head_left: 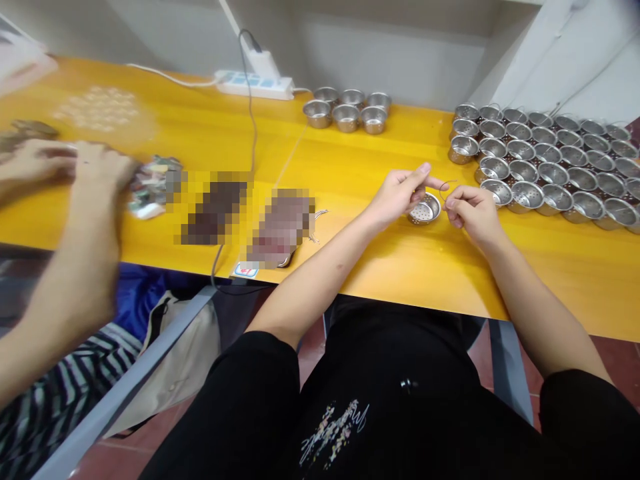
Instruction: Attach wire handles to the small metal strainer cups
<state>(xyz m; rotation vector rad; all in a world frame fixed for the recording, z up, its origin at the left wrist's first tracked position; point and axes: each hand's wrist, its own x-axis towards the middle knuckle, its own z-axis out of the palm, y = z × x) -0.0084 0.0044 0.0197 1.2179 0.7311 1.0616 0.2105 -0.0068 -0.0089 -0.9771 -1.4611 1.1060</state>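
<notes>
My right hand (473, 210) pinches a thin, curved wire (442, 191) between thumb and fingertips. From the other side, my left hand (400, 193) reaches toward it with the index finger stretched out, its tip at the wire. The left thumb stands apart, and the remaining fingers curl in; I see nothing held in them. Below and between my hands is a small perforated metal cup (426, 212), its upper left rim partly covered by my left fingers. Whether those fingers touch the cup, I cannot tell. Several thin wires (320, 215) lie on the table left of my forearm.
Rows of metal cups (555, 173) crowd the right side; several more cups (347, 117) stand at the back. A power strip (255, 85) and cable lie behind. Two blurred flat objects (217, 213) rest left. A co-worker's hands (95, 163) work at the yellow table's (400, 267) left end.
</notes>
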